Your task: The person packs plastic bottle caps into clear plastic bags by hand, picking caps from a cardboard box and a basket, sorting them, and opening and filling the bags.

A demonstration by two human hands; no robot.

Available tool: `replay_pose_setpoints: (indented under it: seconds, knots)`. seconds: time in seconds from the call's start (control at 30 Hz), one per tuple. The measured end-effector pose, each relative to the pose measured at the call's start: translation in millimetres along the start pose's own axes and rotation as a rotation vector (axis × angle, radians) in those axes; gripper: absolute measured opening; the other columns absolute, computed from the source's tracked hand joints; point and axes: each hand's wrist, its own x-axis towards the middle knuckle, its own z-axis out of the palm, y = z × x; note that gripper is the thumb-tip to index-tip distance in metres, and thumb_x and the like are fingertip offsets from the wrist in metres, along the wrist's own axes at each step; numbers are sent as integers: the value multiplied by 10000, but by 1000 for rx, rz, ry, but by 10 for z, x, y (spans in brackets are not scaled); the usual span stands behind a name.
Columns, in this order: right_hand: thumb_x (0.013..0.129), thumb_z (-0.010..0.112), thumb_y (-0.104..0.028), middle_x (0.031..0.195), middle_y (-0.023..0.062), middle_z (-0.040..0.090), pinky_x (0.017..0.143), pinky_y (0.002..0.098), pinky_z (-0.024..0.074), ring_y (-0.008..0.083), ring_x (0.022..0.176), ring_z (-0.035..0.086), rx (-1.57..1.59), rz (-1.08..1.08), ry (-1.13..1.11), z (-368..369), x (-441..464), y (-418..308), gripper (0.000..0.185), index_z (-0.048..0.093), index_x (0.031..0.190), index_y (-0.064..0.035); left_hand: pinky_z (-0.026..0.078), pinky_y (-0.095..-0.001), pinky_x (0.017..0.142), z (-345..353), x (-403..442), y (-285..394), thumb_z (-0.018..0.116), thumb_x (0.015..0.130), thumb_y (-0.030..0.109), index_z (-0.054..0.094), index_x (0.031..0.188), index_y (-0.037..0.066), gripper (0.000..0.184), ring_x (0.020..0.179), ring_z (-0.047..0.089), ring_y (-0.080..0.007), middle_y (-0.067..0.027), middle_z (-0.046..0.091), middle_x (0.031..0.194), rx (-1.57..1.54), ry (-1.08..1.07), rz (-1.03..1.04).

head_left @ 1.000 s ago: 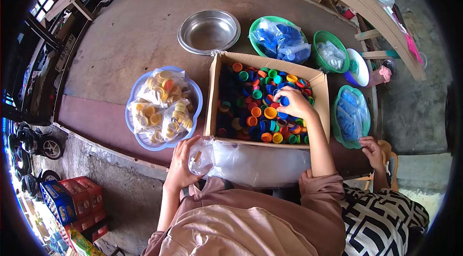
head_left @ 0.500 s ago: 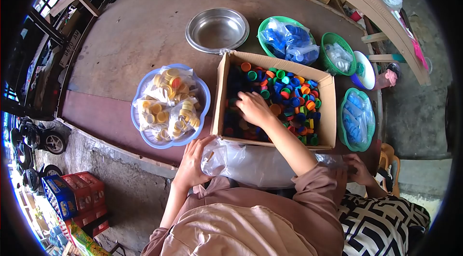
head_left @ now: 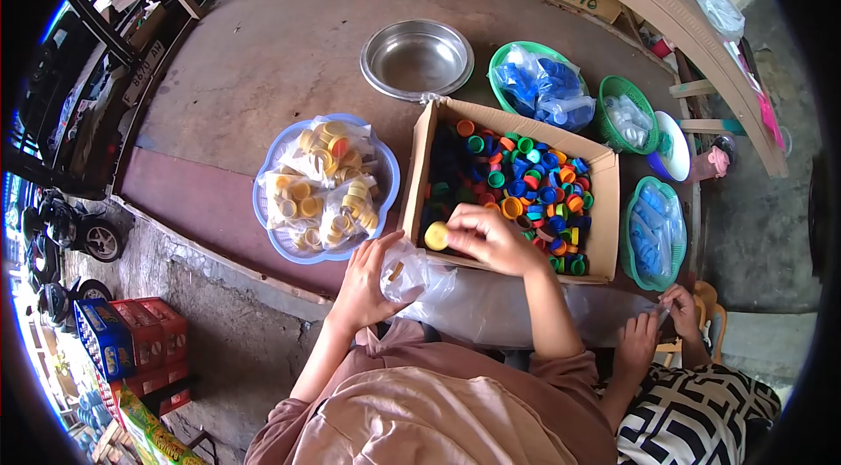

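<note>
My right hand [head_left: 491, 240] pinches a yellow bottle cap [head_left: 436, 235] above the near left corner of the cardboard box [head_left: 604, 241]. Inside the box lie many loose caps [head_left: 526, 176] in blue, green, orange, red and yellow. Just left of that corner, my left hand [head_left: 361, 285] grips a clear plastic bag [head_left: 412, 276], which has a yellowish cap in it. Beside my left hand stands a lavender basket [head_left: 263, 202] with several tied bags of yellow caps [head_left: 328, 145].
A steel basin [head_left: 417, 60] is behind the box. Green baskets [head_left: 517, 53] with bagged blue and clear items and a teal basket [head_left: 628, 241] line the right. At lower right, another person's hands [head_left: 653, 325] hold clear plastic. Stacked crates [head_left: 144, 338] stand at lower left.
My right hand has come out of the box's left side toward me, now with a yellow cap. My left hand stays on the bag. The other person's hands have come further into view.
</note>
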Motion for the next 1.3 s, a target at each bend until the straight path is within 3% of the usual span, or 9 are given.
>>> replay_pose_setpoints:
  seconds: [0.17,0.33,0.67,0.77,0.9,1.0,1.03,1.2,1.3]
  knots:
    - [820,626,-211,809,125,570,631,340,453,261,719,582,-528,-162,-51,396,-63,-222,211,634,899,-15,368,-412,920,28,-14,-23,770,605,257,425,1237,34,753,1038,497,-321,-154,528,1101,-1,-9,49]
    - [751,648,-122,810,95,589,640,350,473,239,736,605,-493,157,229,-203,71,322,147,641,876,-46,359,-411,918,16,-80,-29,776,595,249,428,1228,36,754,1019,497,-325,-148,531,1084,-29,30,20]
    - [522,752,-227,897,66,603,852,372,402,234,950,531,-1255,80,-183,14,191,986,356,655,825,-68,341,-408,931,25,-58,-17,770,589,250,432,1225,36,751,1025,490,-320,-143,530,1088,-3,1,44]
    - [529,747,-225,894,76,611,837,379,421,244,946,548,-1148,115,-205,-110,192,775,368,652,844,-62,338,-419,952,21,-97,-52,785,523,181,407,1251,38,833,1070,478,-342,-151,511,1144,-3,-10,-10]
    - [547,734,-202,937,120,627,782,404,474,294,880,598,-651,66,87,-333,106,784,397,633,891,-30,342,-413,941,-2,-114,-51,780,544,207,415,1245,39,808,1059,478,-335,-150,515,1125,-6,14,-15]
    - [652,705,-82,961,133,628,773,330,491,247,844,621,-403,68,380,-380,8,592,445,574,1070,-8,343,-412,935,0,-107,-52,772,579,254,431,1233,42,767,1041,485,-321,-149,527,1093,-10,32,-4]
    - [692,687,-52,950,116,630,757,303,486,207,835,619,-378,-104,435,-354,-7,551,469,537,1135,-15,344,-412,935,-2,-94,-46,771,579,255,430,1233,42,768,1042,485,-321,-148,528,1092,-8,30,1]
    - [685,675,-132,1027,129,615,905,345,397,216,990,571,334,-265,538,386,-159,85,409,540,1051,-6,342,-419,935,12,-44,-24,769,576,257,422,1236,40,777,1041,486,-320,-149,532,1084,-9,13,19]
    - [706,669,-185,1123,132,562,943,388,364,286,1100,504,-180,-373,343,655,-205,51,329,573,997,-66,343,-425,931,45,-30,-32,768,575,249,418,1236,38,778,1037,487,-322,-150,532,1083,-18,39,66]
